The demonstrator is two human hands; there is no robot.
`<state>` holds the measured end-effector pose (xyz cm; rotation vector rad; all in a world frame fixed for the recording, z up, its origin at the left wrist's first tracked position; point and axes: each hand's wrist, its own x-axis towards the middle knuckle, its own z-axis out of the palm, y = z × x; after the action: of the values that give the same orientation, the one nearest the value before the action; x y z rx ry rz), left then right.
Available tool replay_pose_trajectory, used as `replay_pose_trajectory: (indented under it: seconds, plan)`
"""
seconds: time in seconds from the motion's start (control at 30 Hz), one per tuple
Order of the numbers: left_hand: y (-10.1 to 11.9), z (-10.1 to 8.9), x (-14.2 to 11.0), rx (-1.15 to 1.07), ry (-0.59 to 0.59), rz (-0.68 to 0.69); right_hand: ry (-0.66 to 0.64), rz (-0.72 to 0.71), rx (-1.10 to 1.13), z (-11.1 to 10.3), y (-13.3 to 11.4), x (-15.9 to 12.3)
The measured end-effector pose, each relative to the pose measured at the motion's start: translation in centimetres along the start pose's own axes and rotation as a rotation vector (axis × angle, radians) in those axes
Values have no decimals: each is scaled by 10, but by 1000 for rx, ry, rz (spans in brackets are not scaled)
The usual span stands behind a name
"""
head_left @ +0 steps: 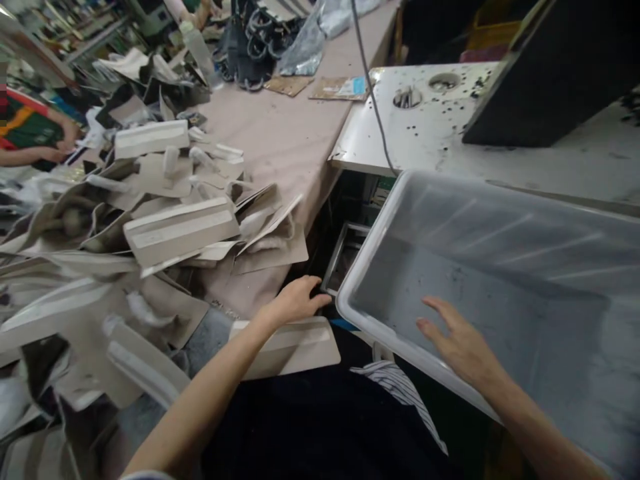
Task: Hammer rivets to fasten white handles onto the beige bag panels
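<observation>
My left hand (295,300) hovers between the cloth-covered table and the bin, thumb and fingers apart with nothing between them. Below its wrist, a beige flat panel with a pale strip (305,343) lies by my lap, partly covered by my forearm. Over the near side of a large translucent plastic bin (365,320), my right hand (457,343) is held open, fingers stretched out and grasping nothing. Dark specks dot the bin's floor. A big heap of similar beige panels (183,230), some with white wrapped pieces on them, covers the table to my left.
A white worktop (425,143) with round holes, black bits and a dark upright panel (540,80) stands behind the bin. A cable (373,93) hangs down in front. Dark bags (250,47), a bottle (197,50) and plastic wrap sit farther back. A person's arm (30,157) shows at far left.
</observation>
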<state>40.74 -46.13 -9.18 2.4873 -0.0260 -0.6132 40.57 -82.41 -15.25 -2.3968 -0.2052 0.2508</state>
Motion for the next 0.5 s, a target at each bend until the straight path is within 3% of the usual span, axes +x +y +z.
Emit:
replay_pose_trajectory:
  seconds: [0.1, 0.2, 0.3, 0.4, 0.5]
  plan:
    - [-22, -2, -66, 135, -155, 21, 66, -188, 31, 28, -84, 5]
    - [-35, 9, -114, 181, -175, 32, -61, -317, 85, 43, -127, 6]
    - [-39, 24, -143, 217, -118, 14, -195, -491, 7, 71, -138, 1]
    - [-40, 31, -164, 300, -60, -24, -190, -636, -79, 109, -135, -2]
    - [-43, 25, -181, 419, 12, -38, -157, -705, -48, 140, -141, 5]
